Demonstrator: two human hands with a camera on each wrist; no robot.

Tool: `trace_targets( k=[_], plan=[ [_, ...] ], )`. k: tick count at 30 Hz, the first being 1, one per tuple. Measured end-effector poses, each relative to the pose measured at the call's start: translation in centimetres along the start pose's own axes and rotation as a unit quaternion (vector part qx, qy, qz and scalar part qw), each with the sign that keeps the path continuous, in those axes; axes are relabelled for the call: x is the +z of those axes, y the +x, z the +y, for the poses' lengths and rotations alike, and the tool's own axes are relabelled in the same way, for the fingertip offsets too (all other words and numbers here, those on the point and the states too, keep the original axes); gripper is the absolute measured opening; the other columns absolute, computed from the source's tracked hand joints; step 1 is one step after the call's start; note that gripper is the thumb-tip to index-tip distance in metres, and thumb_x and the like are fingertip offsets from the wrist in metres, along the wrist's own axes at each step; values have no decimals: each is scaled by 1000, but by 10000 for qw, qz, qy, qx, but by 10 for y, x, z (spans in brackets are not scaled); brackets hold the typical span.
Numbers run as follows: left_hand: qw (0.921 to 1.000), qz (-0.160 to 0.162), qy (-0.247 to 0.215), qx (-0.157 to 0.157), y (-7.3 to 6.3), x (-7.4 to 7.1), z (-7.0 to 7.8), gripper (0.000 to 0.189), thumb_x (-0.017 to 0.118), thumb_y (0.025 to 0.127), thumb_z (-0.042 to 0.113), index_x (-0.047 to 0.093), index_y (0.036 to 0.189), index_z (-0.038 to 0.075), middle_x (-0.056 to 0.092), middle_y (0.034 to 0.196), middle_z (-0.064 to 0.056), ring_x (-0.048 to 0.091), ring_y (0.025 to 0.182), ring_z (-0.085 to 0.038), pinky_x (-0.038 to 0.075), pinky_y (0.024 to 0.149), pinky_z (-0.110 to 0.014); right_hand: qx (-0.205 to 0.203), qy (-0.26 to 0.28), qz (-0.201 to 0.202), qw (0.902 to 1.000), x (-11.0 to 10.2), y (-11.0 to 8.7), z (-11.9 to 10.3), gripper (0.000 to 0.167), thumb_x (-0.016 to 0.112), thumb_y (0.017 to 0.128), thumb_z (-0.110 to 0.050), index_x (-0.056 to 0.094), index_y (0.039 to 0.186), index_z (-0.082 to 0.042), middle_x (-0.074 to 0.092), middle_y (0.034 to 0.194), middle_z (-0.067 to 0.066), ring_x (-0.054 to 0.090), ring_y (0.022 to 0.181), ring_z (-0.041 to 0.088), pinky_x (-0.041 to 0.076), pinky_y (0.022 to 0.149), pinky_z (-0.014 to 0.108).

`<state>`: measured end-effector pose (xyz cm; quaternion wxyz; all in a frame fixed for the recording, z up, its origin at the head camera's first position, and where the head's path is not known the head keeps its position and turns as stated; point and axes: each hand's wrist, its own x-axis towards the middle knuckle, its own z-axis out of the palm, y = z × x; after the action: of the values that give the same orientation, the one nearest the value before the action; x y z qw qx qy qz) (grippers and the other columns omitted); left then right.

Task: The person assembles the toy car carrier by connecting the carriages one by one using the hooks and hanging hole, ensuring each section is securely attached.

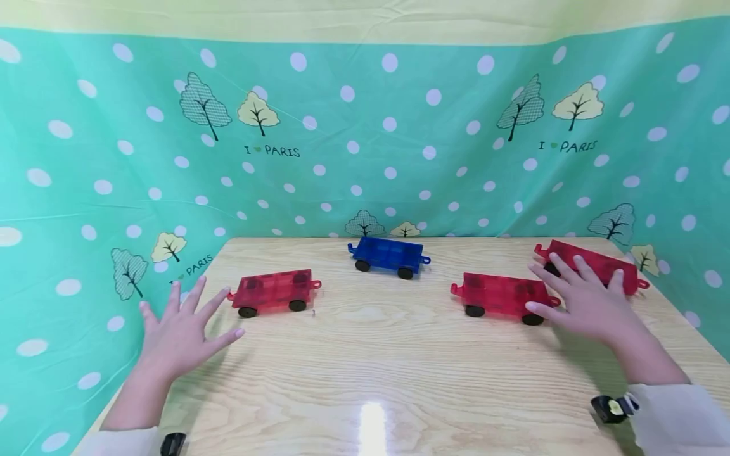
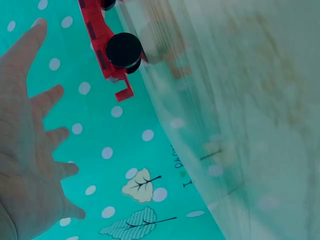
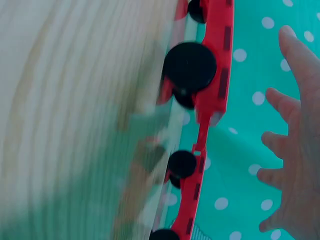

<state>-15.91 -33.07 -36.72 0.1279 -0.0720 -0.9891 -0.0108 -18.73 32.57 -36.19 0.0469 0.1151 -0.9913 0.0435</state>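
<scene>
Both hands are spread over the table with nothing in them. My left hand [image 1: 178,339] hovers at the left edge, its fingertips just short of a red toy train car [image 1: 274,291] with black wheels. In the left wrist view that red car [image 2: 100,37] shows its hook end, apart from the fingers. My right hand [image 1: 590,307] is held above the table on the right, overlapping two red cars in the head view: a nearer one [image 1: 496,294] and a farther one [image 1: 604,263] at the back right corner. In the right wrist view the palm is apart from the cars.
A blue toy train car [image 1: 389,254] stands at the back middle of the wooden table [image 1: 365,361]. A teal dotted cloth [image 1: 353,139] with printed trees hangs behind and along the sides. Light glares off the front of the table.
</scene>
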Motion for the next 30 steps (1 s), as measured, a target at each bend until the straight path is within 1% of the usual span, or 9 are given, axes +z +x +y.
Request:
trace_targets(
  k=[5,7,12,16,20,23,27,30],
  plan=[
    [9998,7,-201,26,3,-1,2,87,56,82,73,36,152,25,13,161,-18,-8,143,-49,-19,92,-78,-128,76,127,9998,0,7,-10,89,59,86,-65,24,156,-23,17,157,25,1,141,53,-21,92,76],
    [9996,7,-269,77,5,-2,3,87,57,83,72,33,153,27,11,161,-17,-9,143,-49,-19,92,-79,-181,70,183,9996,-1,10,-13,89,60,85,-64,25,156,-23,18,157,24,3,141,53,-19,93,77],
    [9992,86,-353,179,8,-3,6,88,58,83,71,27,155,31,7,162,-15,-9,144,-48,-18,92,-79,-269,77,205,9994,-4,14,-21,88,59,86,-65,26,156,-23,17,157,26,6,141,54,-16,93,79],
    [9991,127,-345,215,13,-3,9,88,58,82,71,31,154,29,6,163,-14,-10,144,-46,-21,93,-76,-346,89,241,9991,-6,18,-28,87,59,86,-66,28,155,-23,18,157,25,7,141,53,-14,94,79],
    [9993,117,-278,233,17,-3,12,89,58,81,73,34,153,26,7,162,-15,-10,144,-47,-22,94,-75,-414,64,234,9988,-7,23,-36,86,59,86,-66,28,155,-24,19,156,25,10,141,52,-13,95,79],
    [9992,136,-265,259,20,-2,16,89,57,80,74,37,152,25,11,162,-16,-8,144,-48,-20,94,-76,-450,57,179,9988,-8,27,-42,87,57,86,-67,28,155,-24,18,157,24,10,141,52,-12,96,79],
    [9990,142,-306,296,23,-2,21,88,58,80,74,37,151,25,14,161,-18,-7,144,-49,-15,94,-79,-530,109,127,9985,-8,32,-51,86,53,87,-69,27,155,-24,14,159,21,7,142,51,-13,96,79],
    [9988,120,-349,316,25,-1,24,88,58,80,73,38,151,25,16,160,-17,-7,144,-49,-14,95,-79,-599,107,143,9980,-8,35,-57,86,51,87,-71,28,155,-24,14,160,20,7,142,51,-12,96,79]
  ],
)
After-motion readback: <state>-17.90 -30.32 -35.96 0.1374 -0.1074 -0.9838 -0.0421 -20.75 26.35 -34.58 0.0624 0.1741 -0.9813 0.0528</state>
